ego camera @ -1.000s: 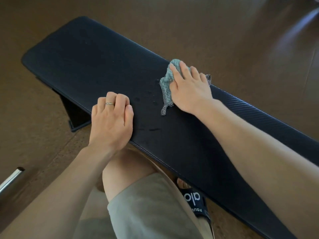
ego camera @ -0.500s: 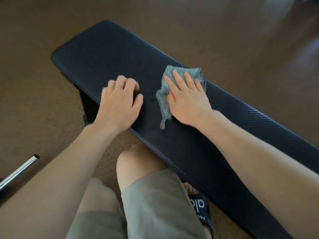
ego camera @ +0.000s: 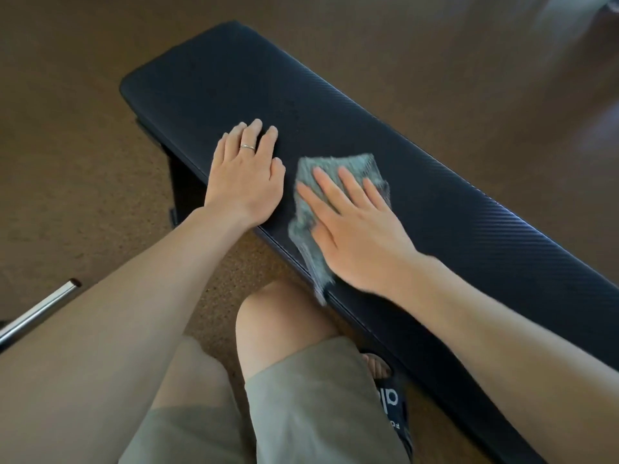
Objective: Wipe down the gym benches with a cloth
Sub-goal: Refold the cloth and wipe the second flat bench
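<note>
Cloth (ego camera: 338, 182) has slid back toward the near edge under the right hand (ego camera: 355, 229), fingers spread flat, pressing it onto the black table (ego camera: 469, 212), one corner trailing over. Left hand (ego camera: 246, 174) rests beside it, fingers relaxed, ring (ego camera: 247, 147) showing.

floor (ego camera: 83, 135): brown, speckled, kinda cork-looking | light: soft pale sheen top right, dimmer toward the left | metal tube (ego camera: 40, 311): shiny, lying on the floor at left edge
</note>
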Demonstrator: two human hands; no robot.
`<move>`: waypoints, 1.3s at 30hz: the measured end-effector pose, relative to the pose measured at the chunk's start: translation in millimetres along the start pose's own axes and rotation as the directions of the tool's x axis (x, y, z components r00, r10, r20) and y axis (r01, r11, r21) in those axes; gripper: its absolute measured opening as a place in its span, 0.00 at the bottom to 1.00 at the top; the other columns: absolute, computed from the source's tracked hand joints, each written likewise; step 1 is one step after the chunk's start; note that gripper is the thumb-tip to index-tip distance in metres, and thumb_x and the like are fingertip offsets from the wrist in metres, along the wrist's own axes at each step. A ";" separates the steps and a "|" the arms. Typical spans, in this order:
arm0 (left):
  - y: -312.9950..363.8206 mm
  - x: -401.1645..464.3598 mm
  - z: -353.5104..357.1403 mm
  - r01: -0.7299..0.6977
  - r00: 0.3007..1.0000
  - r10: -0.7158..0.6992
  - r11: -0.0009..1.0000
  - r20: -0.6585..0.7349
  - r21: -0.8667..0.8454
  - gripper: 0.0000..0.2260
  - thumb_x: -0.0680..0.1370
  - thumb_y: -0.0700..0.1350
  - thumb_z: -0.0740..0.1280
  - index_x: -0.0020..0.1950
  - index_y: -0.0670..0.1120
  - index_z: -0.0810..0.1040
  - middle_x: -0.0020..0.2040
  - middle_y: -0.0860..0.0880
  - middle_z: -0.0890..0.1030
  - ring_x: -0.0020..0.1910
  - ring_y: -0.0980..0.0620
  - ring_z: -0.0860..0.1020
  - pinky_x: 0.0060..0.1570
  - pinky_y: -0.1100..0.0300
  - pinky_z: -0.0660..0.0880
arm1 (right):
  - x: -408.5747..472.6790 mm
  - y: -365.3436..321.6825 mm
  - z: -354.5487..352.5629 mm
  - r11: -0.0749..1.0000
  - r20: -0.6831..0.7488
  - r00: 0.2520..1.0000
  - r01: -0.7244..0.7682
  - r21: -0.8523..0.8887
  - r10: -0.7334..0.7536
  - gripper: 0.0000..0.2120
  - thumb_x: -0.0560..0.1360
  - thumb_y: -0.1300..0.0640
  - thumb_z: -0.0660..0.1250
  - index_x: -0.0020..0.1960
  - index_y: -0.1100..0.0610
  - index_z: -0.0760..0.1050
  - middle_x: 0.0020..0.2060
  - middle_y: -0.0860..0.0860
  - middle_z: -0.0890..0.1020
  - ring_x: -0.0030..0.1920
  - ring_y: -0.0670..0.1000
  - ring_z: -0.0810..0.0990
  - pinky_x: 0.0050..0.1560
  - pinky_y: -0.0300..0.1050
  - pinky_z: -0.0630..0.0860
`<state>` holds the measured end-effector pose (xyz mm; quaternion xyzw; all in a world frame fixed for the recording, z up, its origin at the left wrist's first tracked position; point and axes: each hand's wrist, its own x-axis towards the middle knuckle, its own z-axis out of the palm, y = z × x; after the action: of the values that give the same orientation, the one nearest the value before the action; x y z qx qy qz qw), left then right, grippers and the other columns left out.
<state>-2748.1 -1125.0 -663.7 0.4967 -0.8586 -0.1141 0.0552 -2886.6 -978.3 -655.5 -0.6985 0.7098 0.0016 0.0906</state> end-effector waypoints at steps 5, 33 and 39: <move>-23.9 3.8 -16.0 -0.033 0.996 0.049 0.977 0.069 -0.212 0.22 0.88 0.46 0.50 0.83 0.52 0.61 0.84 0.52 0.57 0.82 0.51 0.51 0.81 0.57 0.46 | 8.8 -24.9 2.6 0.999 -0.006 1.000 0.007 -0.047 -0.007 0.28 0.85 0.46 0.42 0.84 0.49 0.44 0.83 0.52 0.47 0.82 0.59 0.43 0.81 0.60 0.46; -36.5 0.8 -14.0 -0.182 0.978 0.185 0.982 0.101 -0.044 0.24 0.88 0.52 0.46 0.85 0.52 0.51 0.86 0.51 0.50 0.84 0.51 0.47 0.82 0.52 0.45 | -11.9 -53.9 6.2 0.993 -0.004 1.000 0.028 -0.115 -0.028 0.31 0.85 0.46 0.46 0.84 0.55 0.43 0.83 0.55 0.46 0.82 0.60 0.45 0.81 0.61 0.49; -58.3 -13.7 -17.2 -0.142 0.987 0.145 0.989 0.071 -0.050 0.23 0.88 0.55 0.45 0.84 0.59 0.52 0.85 0.54 0.49 0.84 0.52 0.45 0.82 0.53 0.41 | -84.3 -47.0 10.7 0.981 0.020 0.995 0.097 -0.167 -0.095 0.31 0.84 0.50 0.52 0.84 0.57 0.48 0.83 0.56 0.52 0.82 0.61 0.51 0.80 0.61 0.54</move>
<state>-2688.6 -1143.6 -661.4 0.4277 -0.8908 -0.1475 0.0426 -2838.0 -894.4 -649.2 -0.7370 0.6722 0.0610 0.0356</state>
